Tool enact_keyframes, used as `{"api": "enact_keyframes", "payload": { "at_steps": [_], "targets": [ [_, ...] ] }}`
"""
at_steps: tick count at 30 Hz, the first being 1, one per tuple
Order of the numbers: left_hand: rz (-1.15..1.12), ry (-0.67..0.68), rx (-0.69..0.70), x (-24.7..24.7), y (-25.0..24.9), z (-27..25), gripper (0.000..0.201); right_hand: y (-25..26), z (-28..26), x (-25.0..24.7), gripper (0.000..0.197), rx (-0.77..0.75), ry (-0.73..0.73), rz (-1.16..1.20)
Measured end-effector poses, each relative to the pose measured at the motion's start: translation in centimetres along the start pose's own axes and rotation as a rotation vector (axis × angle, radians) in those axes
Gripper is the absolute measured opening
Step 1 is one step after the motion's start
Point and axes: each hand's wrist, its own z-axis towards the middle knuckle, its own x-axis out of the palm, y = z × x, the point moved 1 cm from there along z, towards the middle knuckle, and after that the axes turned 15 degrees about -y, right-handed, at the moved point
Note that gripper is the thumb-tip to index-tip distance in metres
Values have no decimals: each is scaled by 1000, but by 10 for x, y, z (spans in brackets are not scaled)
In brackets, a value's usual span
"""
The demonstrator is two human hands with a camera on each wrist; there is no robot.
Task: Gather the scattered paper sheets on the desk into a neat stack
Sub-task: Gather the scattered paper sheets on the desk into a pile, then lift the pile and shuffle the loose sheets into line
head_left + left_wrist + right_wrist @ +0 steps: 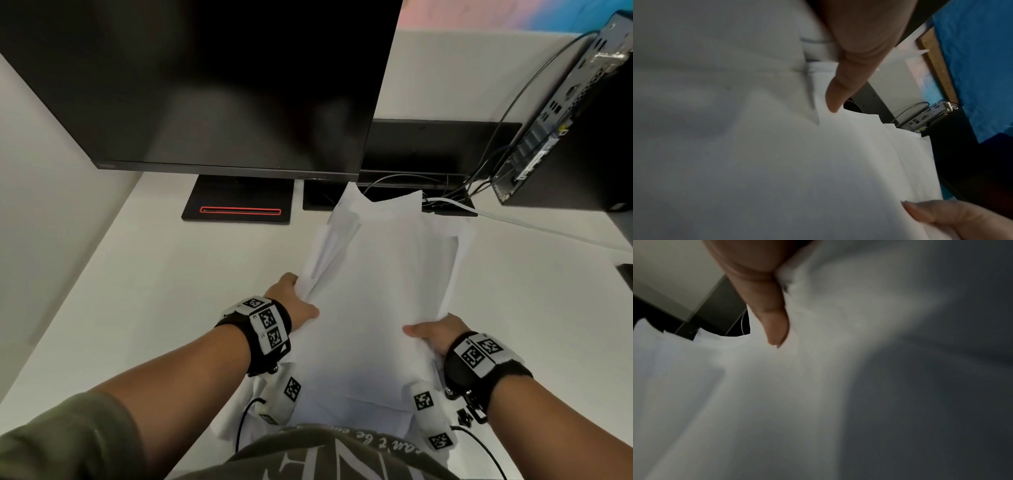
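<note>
- The paper sheets are already together in one loose bundle, held over the middle of the white surface, between its near edge and the monitor base at the far edge.
- The left hand grips the left side of the bundle; its thumb lies on top and the fingers go under the paper.
- The right hand pinches the right side in the same way, with its thumb pressed on the top sheet.
- The step in hand seems to be the squaring of the bundle: the far edges are not even, and several corners stick out near the cables.
- The next move probably calls for standing the sheets on one edge and tapping them on the surface, with a looser grip, so that they slide level.
- After that, the stack must be laid flat. If the grip is too tight, the sheets may bend and not align.
</note>
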Motion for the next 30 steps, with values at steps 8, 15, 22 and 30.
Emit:
{"api": "enact_keyframes", "payload": {
  "at_steps": [8, 15, 22, 30],
  "targets": [
    [-67, 93, 7, 6, 2, -4, 67, -16, -15, -22, 32, -29, -51, 117],
    [-232, 271, 35, -22, -5, -10, 73, 2, -53, -56, 23, -158, -56, 272],
    [-656, -69, 283, -81, -24, -31, 30, 67, -102, -83, 26, -422, -121, 473],
    [-607, -160, 536, -138, -22, -43, 55, 114, -122, -75, 40, -719, -25, 515]
  ]
}}
